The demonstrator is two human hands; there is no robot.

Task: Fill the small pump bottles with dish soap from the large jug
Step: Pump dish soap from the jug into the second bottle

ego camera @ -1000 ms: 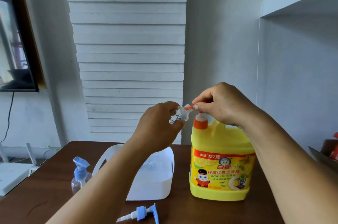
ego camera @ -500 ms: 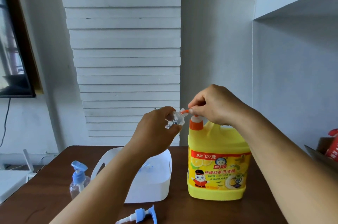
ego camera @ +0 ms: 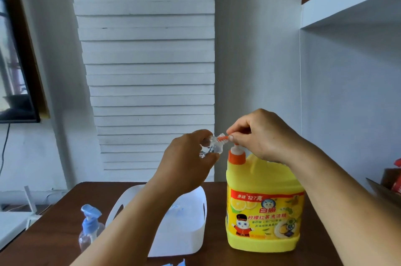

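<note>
While our left hand (ego camera: 188,163) grips the small clear bottle (ego camera: 211,146) tilted, mouth at the orange spout (ego camera: 223,137), our right hand (ego camera: 258,135) clasps the pump of the yellow jug (ego camera: 263,211) standing on the counter (ego camera: 63,226); soap can go straight in.

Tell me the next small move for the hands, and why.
Probably press the pump head down with the right hand: the orange spout already meets the mouth of the small clear bottle gripped by the left hand beside the yellow jug.
</note>
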